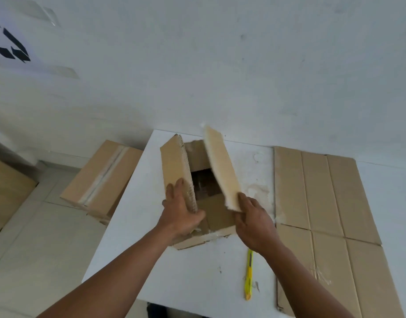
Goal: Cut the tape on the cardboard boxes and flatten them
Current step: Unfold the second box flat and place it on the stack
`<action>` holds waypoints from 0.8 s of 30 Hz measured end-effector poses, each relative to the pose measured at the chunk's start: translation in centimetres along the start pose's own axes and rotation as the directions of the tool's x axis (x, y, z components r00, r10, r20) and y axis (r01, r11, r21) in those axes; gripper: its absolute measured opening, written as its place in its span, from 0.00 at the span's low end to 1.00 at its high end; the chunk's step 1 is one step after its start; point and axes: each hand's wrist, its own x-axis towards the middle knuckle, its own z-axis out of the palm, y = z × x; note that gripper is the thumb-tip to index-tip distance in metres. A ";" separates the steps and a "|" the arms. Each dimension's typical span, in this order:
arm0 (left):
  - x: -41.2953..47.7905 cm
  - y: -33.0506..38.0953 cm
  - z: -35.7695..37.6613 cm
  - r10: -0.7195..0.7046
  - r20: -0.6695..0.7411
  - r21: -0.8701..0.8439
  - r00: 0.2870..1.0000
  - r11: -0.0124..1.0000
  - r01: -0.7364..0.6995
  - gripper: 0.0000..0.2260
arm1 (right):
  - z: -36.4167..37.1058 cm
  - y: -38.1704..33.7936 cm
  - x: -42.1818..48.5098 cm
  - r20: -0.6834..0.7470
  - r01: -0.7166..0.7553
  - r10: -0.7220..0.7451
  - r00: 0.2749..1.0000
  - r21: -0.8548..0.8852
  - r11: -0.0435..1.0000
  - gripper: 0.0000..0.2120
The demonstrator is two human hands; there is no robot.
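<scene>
While you hold its two long top flaps raised, the open brown cardboard box (217, 216) stands on the white desk (174, 271), near the middle of the far side. Your left hand (181, 214) grips the near end of the left flap (174, 166), with the fingers spread on the outer face and the thumb hooked over the ragged inner edge. That grip is clamped on the cardboard. Your right hand (254, 223) holds the near end of the right flap (221, 166), which is coated in pale tape; here too the grip is closed on the flap's end. Both flaps tilt up and away from each other, showing the dark inside of the box.

A yellow utility knife (249, 274) lies on the desk close to you, just beside your right forearm and apart from the box. A flattened brown cardboard sheet (323, 203) with creased panels covers the right side of the desk.

On the tiled floor to the left sits a closed brown cardboard carton (101, 177), with clear tape running down its top seam. On the white wall at upper left is a black mark of arrow-like shapes (11, 44), cut off by the edge of the view.
</scene>
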 end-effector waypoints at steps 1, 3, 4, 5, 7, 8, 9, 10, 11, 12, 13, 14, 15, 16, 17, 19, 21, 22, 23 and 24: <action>-0.1 -0.5 -0.7 0.053 0.004 -0.054 0.999 0.997 -0.053 0.46 | -0.8 -0.8 -0.4 -0.054 -0.021 0.024 0.998 0.052 0.998 0.17; -0.4 -1.6 -2.2 0.123 0.026 -0.183 0.992 0.976 -0.116 0.41 | -2.1 -2.3 -1.1 -0.129 -0.105 0.128 0.983 0.168 0.980 0.16; -0.6 -2.0 -2.9 0.128 0.047 -0.250 0.991 0.962 -0.113 0.39 | -2.9 -3.0 -1.5 -0.146 -0.150 0.185 0.972 0.220 0.964 0.20; -0.8 -2.3 -3.5 0.120 0.064 -0.307 0.991 0.947 -0.095 0.37 | -3.6 -3.7 -1.9 -0.154 -0.173 0.222 0.963 0.280 0.944 0.23; -0.9 -3.8 -5.0 0.093 0.074 -0.351 0.993 0.934 -0.061 0.36 | -4.2 -5.6 -2.4 -0.171 -0.153 0.244 0.955 0.421 0.894 0.26; -0.9 -4.7 -5.7 0.076 0.074 -0.345 0.994 0.938 -0.046 0.36 | -4.2 -6.8 -2.5 -0.171 -0.133 0.242 0.955 0.483 0.866 0.27; -0.8 -5.6 -6.4 0.062 0.072 -0.343 0.995 0.939 -0.033 0.35 | -4.0 -7.8 -2.6 -0.162 -0.114 0.233 0.959 0.532 0.839 0.29; -0.7 -6.5 -7.0 0.045 0.076 -0.350 0.996 0.937 -0.016 0.35 | -3.6 -9.0 -2.7 -0.142 -0.107 0.228 0.963 0.575 0.811 0.31; -0.7 -7.4 -7.8 0.030 0.075 -0.356 0.997 0.935 -0.002 0.35 | -2.9 -10.2 -2.6 -0.120 -0.107 0.227 0.966 0.617 0.779 0.33; -0.7 -8.4 -8.6 0.012 0.055 -0.345 0.998 0.938 0.007 0.36 | -2.1 -11.4 -2.7 -0.101 -0.108 0.232 0.968 0.663 0.741 0.35; -0.7 -9.2 -9.4 -0.003 0.001 -0.301 1.000 0.954 0.003 0.39 | -1.4 -12.7 -2.7 -0.094 -0.103 0.235 0.967 0.705 0.702 0.36; -0.6 -10.1 -10.2 -0.007 -0.074 -0.212 0.997 0.977 -0.009 0.43 | -0.7 -13.9 -2.7 -0.095 -0.095 0.241 0.966 0.736 0.671 0.36; -0.4 -11.0 -11.0 0.029 -0.152 -0.066 0.988 0.997 -0.040 0.46 | 0.0 -15.1 -2.8 -0.103 -0.084 0.242 0.965 0.752 0.654 0.35; -0.2 -11.7 -11.6 0.113 -0.211 0.094 0.971 0.991 -0.095 0.47 | 0.8 -16.2 -2.8 -0.110 -0.073 0.236 0.965 0.756 0.651 0.32; -0.2 -11.8 -12.5 0.210 -0.204 0.207 0.956 0.964 -0.168 0.48 | 1.5 -17.3 -2.9 -0.119 -0.055 0.219 0.968 0.754 0.655 0.28; -0.2 -11.2 -13.8 0.338 -0.050 0.200 0.940 0.925 -0.322 0.48 | 2.9 -19.7 -3.0 -0.136 -0.035 0.193 0.972 0.727 0.686 0.19; 0.1 -10.0 -15.0 0.419 0.206 -0.030 0.884 0.906 -0.422 0.47 | 4.4 -21.7 -3.0 -0.150 -0.034 0.177 0.973 0.664 0.747 0.16; 0.8 -10.0 -15.3 0.487 0.255 -0.176 0.835 0.873 -0.455 0.46 | 5.2 -22.7 -3.1 -0.161 -0.035 0.175 0.971 0.630 0.776 0.17; 1.3 -10.0 -15.6 0.530 0.253 -0.299 0.809 0.839 -0.455 0.45 | 5.8 -23.4 -3.1 -0.170 -0.041 0.182 0.969 0.609 0.792 0.18; 1.8 -10.3 -15.5 0.527 0.219 -0.396 0.822 0.817 -0.418 0.43 | 6.2 -23.9 -3.3 -0.180 -0.045 0.188 0.965 0.596 0.802 0.18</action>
